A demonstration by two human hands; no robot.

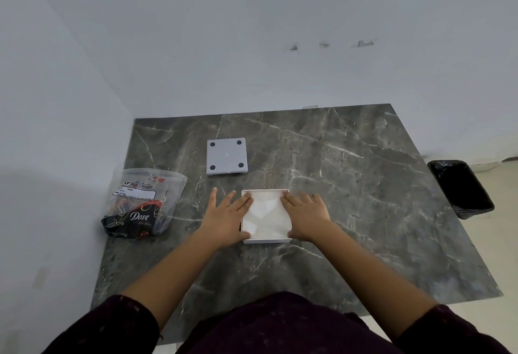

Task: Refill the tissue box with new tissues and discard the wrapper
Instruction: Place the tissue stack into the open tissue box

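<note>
The white square tissue box (266, 237) is lying upside down and open near the middle of the dark marble table (364, 199), with a stack of white tissues (266, 215) showing inside its walls. Both hands are lying flat and unclenched, grasping nothing. The left hand (225, 217) is resting over the box's left edge, its fingers (244, 202) spread and reaching onto the tissues. The right hand (307, 215) is pressing on the right edge, fingertips on the tissues and thumb curling by the near right corner. Just beyond the box, apart from it, the grey base panel (226, 156) is lying with its four black round feet facing up. At the table's left edge, the crumpled clear plastic wrapper (143, 203), printed with "Dove" on a dark band, is sitting well apart from the box. Off the right side of the table, a bin with a black liner (462, 188) is standing on the floor.
</note>
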